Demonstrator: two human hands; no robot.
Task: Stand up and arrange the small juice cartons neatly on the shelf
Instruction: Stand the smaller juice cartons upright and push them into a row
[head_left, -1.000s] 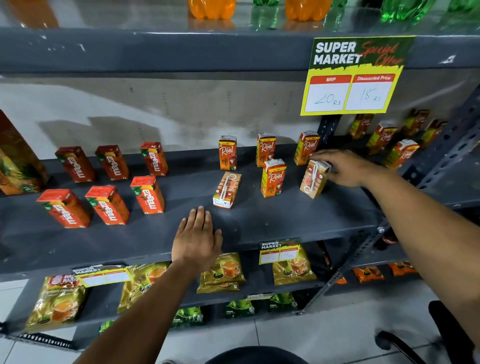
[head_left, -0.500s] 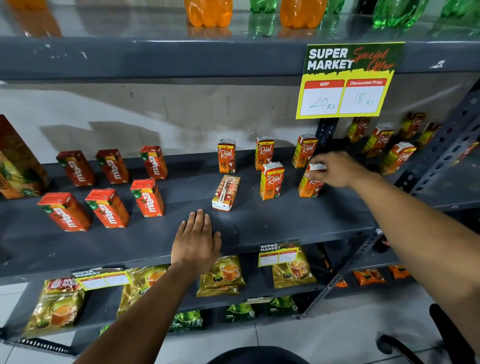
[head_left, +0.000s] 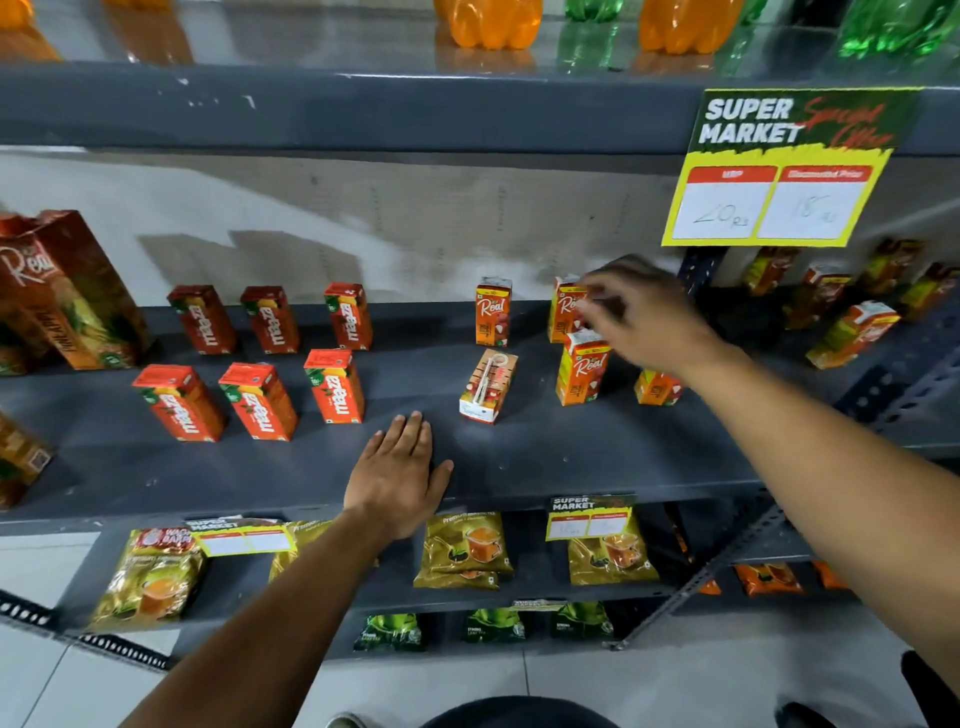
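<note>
Small orange Real juice cartons stand on the grey shelf (head_left: 519, 457): one at the back left (head_left: 493, 312), one at the back middle (head_left: 563, 312), one in front (head_left: 582, 374) and one at the front right (head_left: 655, 387), partly behind my wrist. Another carton (head_left: 488, 384) shows its straw side, white end toward me. My right hand (head_left: 639, 312) is blurred above the cartons, fingertips by the back middle carton's top, with nothing in it. It hides whatever is behind it. My left hand (head_left: 397, 478) lies flat near the shelf's front edge.
Several red Maaza cartons (head_left: 332, 384) stand in two rows at the left, beside a large Real pineapple carton (head_left: 67, 291). A yellow price sign (head_left: 779, 166) hangs above right. More cartons (head_left: 852, 332) fill the neighbouring shelf. Tea packets (head_left: 462, 545) lie below, bottles (head_left: 493, 21) above.
My right hand turned the front right carton upright, let go of it and moved up and left. My left hand stayed flat on the shelf.
</note>
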